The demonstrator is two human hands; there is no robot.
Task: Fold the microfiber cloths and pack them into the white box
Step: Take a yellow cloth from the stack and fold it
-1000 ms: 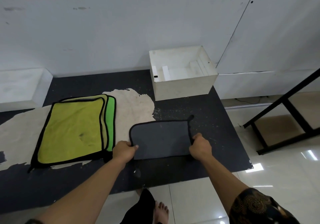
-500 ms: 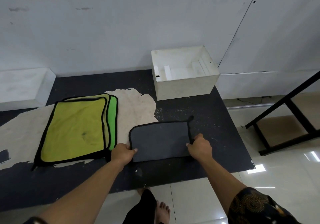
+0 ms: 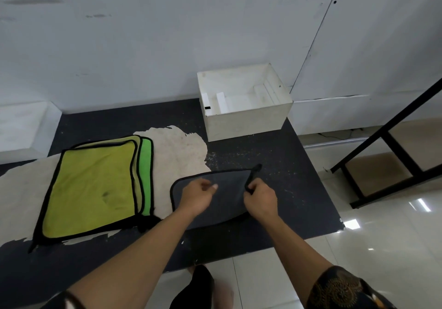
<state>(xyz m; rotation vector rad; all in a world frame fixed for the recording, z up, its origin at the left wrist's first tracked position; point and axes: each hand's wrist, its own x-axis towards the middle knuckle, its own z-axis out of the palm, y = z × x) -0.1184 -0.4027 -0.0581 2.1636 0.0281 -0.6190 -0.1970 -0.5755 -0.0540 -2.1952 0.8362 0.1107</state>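
A grey microfiber cloth [image 3: 229,203] with black trim lies flat near the front edge of the dark table [image 3: 275,165]. My left hand [image 3: 195,196] is over the cloth's left half with fingers curled and thumb against them; whether it pinches the fabric is unclear. My right hand [image 3: 260,197] pinches the cloth's right edge and lifts it slightly. The white box [image 3: 246,122] stands open at the back of the table, with only white inserts inside. A stack of yellow-green cloths [image 3: 95,189] lies flat to the left.
A pale worn patch [image 3: 177,150] runs across the table between the stack and the grey cloth. A black metal frame [image 3: 382,141] stands on the glossy tiled floor to the right. A white wall is right behind the box. My foot shows under the table edge.
My left hand left the cloth's near left corner and moved right, over the cloth. My right hand shifted up along the right edge and raised it a little.
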